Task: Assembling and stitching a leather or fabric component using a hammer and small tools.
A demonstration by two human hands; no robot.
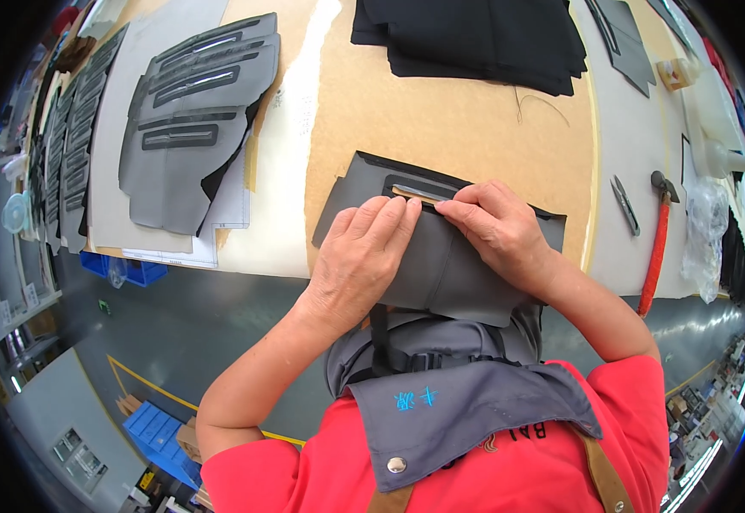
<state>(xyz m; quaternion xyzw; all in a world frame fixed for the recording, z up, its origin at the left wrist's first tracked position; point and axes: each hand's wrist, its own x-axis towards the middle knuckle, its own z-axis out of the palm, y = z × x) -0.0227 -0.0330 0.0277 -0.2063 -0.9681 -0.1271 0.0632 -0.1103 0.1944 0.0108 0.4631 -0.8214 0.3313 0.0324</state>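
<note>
A grey leather-like panel (428, 261) with a dark edge lies at the front of the table, its near part hanging over the edge toward my apron. Near its far side is a long slot with a black border (453, 181), and tan table shows through the opening. My left hand (359, 248) has its fingers pressed together at the slot's near edge. On the right end of that edge, my right hand (502, 235) pinches the material between thumb and forefinger. What lies under the fingertips is hidden.
Overlapping grey slotted panels (188, 184) lie at the left, with more beyond. Black fabric (475, 38) is stacked at the back. On the right lie a red-handled hammer (656, 248), a small cutter-like tool (624, 205) and clear plastic (706, 227). Blue crates (163, 436) stand on the floor.
</note>
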